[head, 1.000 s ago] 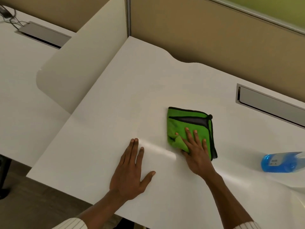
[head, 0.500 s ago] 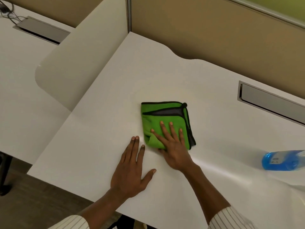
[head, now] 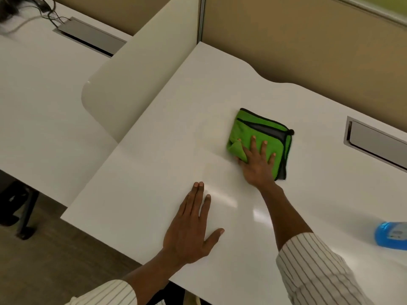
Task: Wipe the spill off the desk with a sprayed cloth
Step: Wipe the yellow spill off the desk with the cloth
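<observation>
While flat, right hand (head: 257,167) on cloth (head: 246,130)

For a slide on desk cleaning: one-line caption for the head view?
Right hand presses a folded green cloth on the white desk; left hand lies flat beside it.

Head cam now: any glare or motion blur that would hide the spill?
Head view: bright glare streaks on the desk between the left hand and the right forearm; slight motion blur on the green cloth's right edge under the right hand; wide-angle bending at the frame edges; no spill discernible.
</observation>
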Available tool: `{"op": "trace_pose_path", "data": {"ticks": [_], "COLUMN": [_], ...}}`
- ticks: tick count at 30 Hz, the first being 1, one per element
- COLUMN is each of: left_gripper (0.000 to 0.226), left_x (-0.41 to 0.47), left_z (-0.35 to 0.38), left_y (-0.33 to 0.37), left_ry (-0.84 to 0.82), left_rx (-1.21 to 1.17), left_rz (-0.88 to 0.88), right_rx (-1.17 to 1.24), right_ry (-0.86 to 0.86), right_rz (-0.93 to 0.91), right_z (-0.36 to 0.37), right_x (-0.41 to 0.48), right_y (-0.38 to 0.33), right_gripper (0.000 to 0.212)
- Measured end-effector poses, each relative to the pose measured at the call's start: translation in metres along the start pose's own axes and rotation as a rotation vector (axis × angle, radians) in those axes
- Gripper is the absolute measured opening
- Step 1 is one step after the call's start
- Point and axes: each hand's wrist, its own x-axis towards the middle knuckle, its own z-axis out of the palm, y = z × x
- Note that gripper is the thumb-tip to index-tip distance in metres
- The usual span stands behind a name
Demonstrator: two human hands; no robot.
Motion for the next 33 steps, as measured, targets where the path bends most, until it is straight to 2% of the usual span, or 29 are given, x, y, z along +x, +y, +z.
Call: {"op": "trace_pose_path", "data": {"ticks": [3, 8, 11, 14, 16, 24, 33], "left_gripper": [0.091, 0.091, 0.091, 0.09, 0.09, 0.092, 0.091], "left_x": [0.001, 0.0, 0.001, 0.001, 0.001, 0.002, 0.001], "left_z": [0.0, 0.0, 0.002, 0.002, 0.001, -0.001, -0.002], "left_y": [0.001, 0.002, 0.002, 0.002, 0.002, 0.002, 0.002], "left_ry": [0.009, 0.009, 0.019, 0.015, 0.016, 0.001, -0.015], "left_rx": [-0.012, -0.015, -0.005, 0.014, 0.028, 0.016, 0.018], "left_rz": [0.005, -0.008, -0.027, -0.025, -0.025, -0.024, -0.016], "right_rx": [-0.03, -0.016, -0.012, -0.018, -0.078, -0.147, -0.066], "right_ry": [-0.042, -0.1, -0.067, -0.063, -0.046, 0.006, 0.005], "right_rz": [-0.149, -0.378, -0.411, -0.418, -0.431, -0.357, -0.049], "right_z": [0.001, 0.015, 0.026, 0.026, 0.025, 0.004, -0.032], "right_x": [0.002, -0.054, -0.075, -0.066, -0.054, 0.025, 0.084], "right_y": [-0.023, -0.032, -0.03, -0.038, -0.048, -0.081, -0.015], "right_gripper": [0.065, 0.075, 0.072, 0.082, 0.076, 0.066, 0.063]}}
